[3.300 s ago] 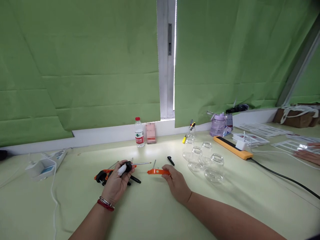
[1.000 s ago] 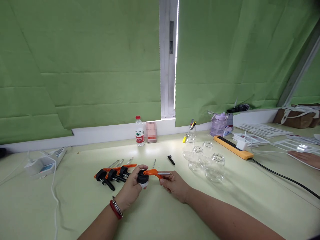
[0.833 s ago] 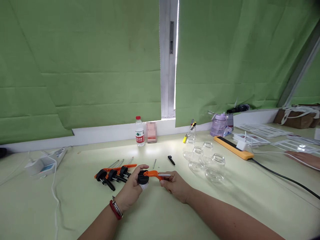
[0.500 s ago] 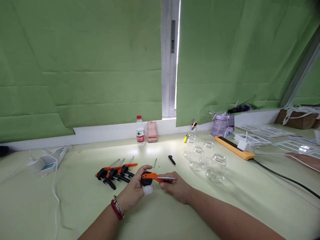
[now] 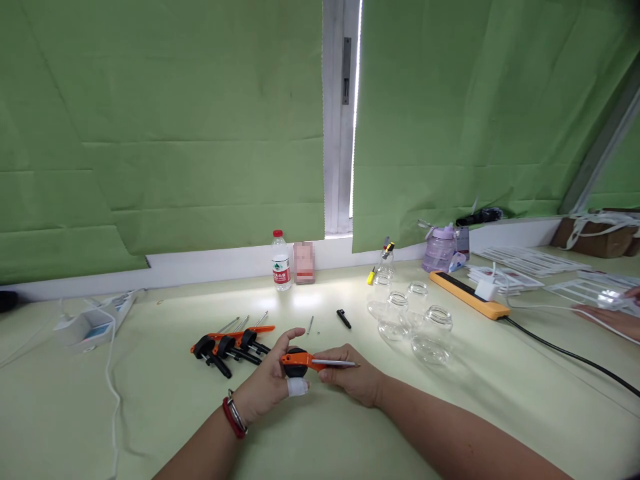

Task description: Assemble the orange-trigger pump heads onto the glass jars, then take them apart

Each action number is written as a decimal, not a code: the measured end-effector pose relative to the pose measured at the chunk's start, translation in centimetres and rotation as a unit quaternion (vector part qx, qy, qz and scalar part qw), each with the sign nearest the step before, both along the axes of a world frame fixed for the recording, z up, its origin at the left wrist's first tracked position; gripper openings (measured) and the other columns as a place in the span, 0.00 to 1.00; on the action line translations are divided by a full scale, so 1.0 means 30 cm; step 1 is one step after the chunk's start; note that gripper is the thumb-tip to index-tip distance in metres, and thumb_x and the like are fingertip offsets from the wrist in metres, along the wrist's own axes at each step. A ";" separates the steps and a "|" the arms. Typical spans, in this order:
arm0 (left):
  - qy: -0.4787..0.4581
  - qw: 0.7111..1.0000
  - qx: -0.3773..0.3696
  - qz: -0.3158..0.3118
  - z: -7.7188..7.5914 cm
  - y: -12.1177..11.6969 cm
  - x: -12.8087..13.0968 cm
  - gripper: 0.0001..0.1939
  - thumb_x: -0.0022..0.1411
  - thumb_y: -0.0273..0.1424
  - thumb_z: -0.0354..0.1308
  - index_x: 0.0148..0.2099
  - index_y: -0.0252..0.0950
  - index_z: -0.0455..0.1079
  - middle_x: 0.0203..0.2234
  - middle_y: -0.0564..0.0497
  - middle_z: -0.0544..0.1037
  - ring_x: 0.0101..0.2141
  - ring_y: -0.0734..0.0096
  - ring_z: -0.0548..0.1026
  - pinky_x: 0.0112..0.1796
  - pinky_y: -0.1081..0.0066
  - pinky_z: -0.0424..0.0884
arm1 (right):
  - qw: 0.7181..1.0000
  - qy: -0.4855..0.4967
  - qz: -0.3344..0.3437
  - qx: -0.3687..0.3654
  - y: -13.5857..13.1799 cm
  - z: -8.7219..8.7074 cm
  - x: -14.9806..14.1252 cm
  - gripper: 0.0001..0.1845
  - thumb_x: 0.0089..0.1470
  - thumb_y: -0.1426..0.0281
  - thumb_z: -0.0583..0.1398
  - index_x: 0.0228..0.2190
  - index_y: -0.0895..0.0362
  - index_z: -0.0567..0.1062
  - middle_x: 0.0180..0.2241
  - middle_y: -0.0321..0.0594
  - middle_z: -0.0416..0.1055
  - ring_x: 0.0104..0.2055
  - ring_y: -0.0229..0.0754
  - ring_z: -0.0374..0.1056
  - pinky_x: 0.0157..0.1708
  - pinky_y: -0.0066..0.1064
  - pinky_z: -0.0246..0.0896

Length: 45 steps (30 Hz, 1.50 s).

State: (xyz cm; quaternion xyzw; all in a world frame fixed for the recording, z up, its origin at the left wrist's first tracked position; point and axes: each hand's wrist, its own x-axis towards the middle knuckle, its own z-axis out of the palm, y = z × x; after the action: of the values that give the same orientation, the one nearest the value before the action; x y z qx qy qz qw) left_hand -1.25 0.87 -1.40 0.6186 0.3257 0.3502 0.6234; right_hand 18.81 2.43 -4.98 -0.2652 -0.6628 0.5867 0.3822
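The left hand [image 5: 265,385] cradles the black disc [image 5: 296,371] in curved fingers [image 5: 289,335] while the right hand [image 5: 361,381] pinches the orange lever [image 5: 316,364] across it, metal rod [image 5: 341,363] toward three o'clock, an alignment seemingly calling for two steady grips above the bench [image 5: 310,443].

Here the right hand [image 5: 350,375] covers one end of the orange handle [image 5: 290,359], the black disc [image 5: 296,371] masks some of the left hand's [image 5: 265,385] fingers, the pink box's [image 5: 303,263] face is blurred, a speck [image 5: 319,333] mid-table is too tiny to identify, and the picture's left edge crops a dark object [image 5: 7,301] by the table's far left corner.
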 end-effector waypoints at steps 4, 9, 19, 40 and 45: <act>-0.036 0.999 -0.002 0.002 -0.006 0.001 -0.008 0.37 0.49 0.31 0.63 0.58 0.43 0.51 0.28 0.56 0.62 0.29 0.75 0.61 0.31 0.73 0.58 | 1.000 -0.006 0.021 -0.003 -0.004 0.008 0.003 0.17 0.46 0.63 0.61 0.39 0.57 0.77 0.23 0.33 0.61 0.25 0.33 0.49 0.27 0.28 0.45; -0.100 0.993 -0.048 0.030 -0.018 0.007 -0.012 0.21 0.63 0.39 0.46 0.57 0.40 0.56 0.27 0.53 0.63 0.31 0.72 0.61 0.35 0.70 0.56 | 1.000 -0.008 0.015 -0.007 0.001 -0.003 0.003 0.16 0.47 0.63 0.62 0.38 0.56 0.77 0.21 0.31 0.55 0.25 0.32 0.46 0.25 0.27 0.43; -0.145 0.984 -0.071 0.075 -0.005 0.000 0.001 0.20 0.62 0.36 0.49 0.56 0.39 0.58 0.28 0.52 0.68 0.31 0.71 0.63 0.35 0.70 0.58 | 0.998 -0.052 -0.017 0.039 0.018 -0.003 0.000 0.17 0.46 0.61 0.62 0.37 0.57 0.76 0.23 0.32 0.61 0.26 0.33 0.53 0.27 0.27 0.51; -0.276 0.940 -0.079 0.186 0.009 0.032 0.006 0.16 0.59 0.34 0.53 0.49 0.34 0.64 0.23 0.53 0.69 0.24 0.72 0.68 0.31 0.68 0.65 | 0.760 -0.511 -0.117 0.384 0.128 -0.018 -0.091 0.31 0.60 0.56 0.39 0.55 0.61 0.61 0.60 0.49 0.51 0.64 0.53 0.31 0.58 0.52 0.11; -0.276 0.937 -0.085 0.196 0.012 0.036 0.008 0.16 0.58 0.34 0.54 0.48 0.34 0.65 0.22 0.53 0.68 0.24 0.73 0.67 0.30 0.70 0.66 | 0.758 -0.503 -0.109 0.400 0.080 -0.013 -0.083 0.30 0.60 0.58 0.40 0.56 0.63 0.59 0.59 0.51 0.54 0.64 0.54 0.35 0.58 0.54 0.15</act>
State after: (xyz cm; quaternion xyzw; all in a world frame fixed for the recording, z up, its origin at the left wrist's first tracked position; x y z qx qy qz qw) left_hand -1.02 1.94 -1.04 0.3664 0.2839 0.5931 0.6583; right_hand 16.31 4.82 -5.38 -0.4159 -0.9006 0.0048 0.1266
